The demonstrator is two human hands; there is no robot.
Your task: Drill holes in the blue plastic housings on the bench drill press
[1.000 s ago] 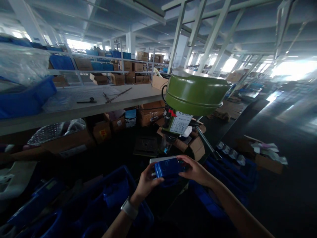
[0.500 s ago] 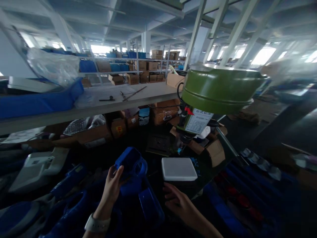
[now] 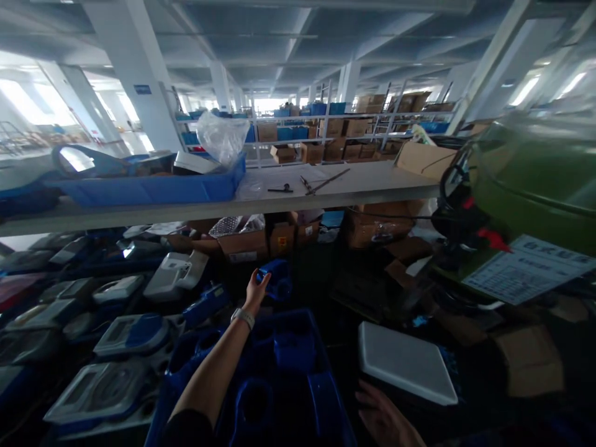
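Note:
My left hand, with a pale watch on its wrist, is stretched forward and grips a blue plastic housing with a round opening. This part is held beyond the far edge of a blue bin. Inside the bin lie several similar blue housings. Low in the view, my right hand has its fingers apart and holds nothing. Just beyond it lies a white flat rectangular box.
On the left stand several grey and white device casings. A shelf crosses ahead, bearing a blue tray and metal tools. A large green machine overhangs the right side. Cardboard boxes sit under the shelf.
My view has swung left, so the green machine and white box appear farther right. My left hand has carried the blue housing forward, away from the bin. My right hand stays low and open.

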